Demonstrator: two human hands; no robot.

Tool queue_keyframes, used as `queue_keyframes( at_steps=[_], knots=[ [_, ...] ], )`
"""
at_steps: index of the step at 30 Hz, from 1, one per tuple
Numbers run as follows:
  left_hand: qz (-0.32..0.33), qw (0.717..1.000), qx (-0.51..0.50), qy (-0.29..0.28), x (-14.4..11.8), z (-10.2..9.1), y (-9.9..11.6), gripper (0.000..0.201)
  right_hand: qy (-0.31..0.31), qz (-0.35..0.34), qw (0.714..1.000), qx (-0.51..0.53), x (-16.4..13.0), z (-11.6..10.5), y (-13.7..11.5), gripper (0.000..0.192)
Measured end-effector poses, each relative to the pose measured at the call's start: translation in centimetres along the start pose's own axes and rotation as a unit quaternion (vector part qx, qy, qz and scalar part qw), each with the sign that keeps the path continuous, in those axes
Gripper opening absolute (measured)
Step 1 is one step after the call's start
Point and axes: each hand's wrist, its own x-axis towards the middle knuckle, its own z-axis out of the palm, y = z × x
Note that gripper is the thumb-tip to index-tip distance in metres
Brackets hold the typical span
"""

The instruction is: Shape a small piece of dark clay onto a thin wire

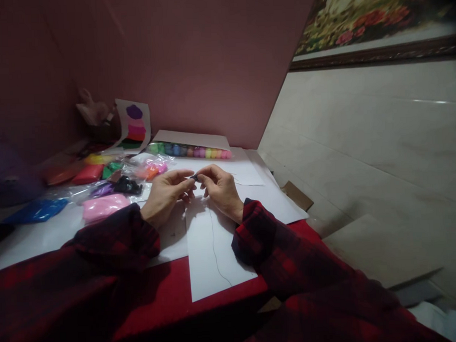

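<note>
From the head view, the left hand (165,193) and right hand (221,188) meet over a white sheet (216,251) on the bench (172,292). Both grips are closed to a fingertip pinch on a small dark piece (194,177), seemingly clay, held just above the sheet. A thin thread (216,251) trails across the paper below. The work seems best done with light, even pinches, wrists rested. Clay packets, pink (102,206) among them, lie near the left hand.
</note>
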Motion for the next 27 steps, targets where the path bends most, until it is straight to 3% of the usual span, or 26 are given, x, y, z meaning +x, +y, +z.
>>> queue_keyframes(
  at_steps=[4, 10, 17, 27],
  knots=[
    [0.006, 1.0, 0.016, 0.004, -0.1, 0.07, 0.01, 0.029, -0.03, -0.018, 0.999, 0.011, -0.09, 0.12, 0.12, 0.012],
    [0.01, 1.0, 0.017, -0.008, -0.02, -0.07, 0.01, 0.033, -0.033, -0.032, 0.999, -0.003, -0.09, 0.11, 0.1, 0.02],
    [0.002, 1.0, 0.023, -0.018, 0.1, -0.3, -0.31, 0.047, -0.027, -0.034, 0.998, -0.044, -0.03, -0.04, -0.04, 0.012],
    [-0.012, 0.999, -0.049, 0.002, 0.05, -0.04, -0.22, 0.036, -0.027, -0.058, 0.995, -0.075, -0.25, 0.05, 0.0, 0.007]
  ],
)
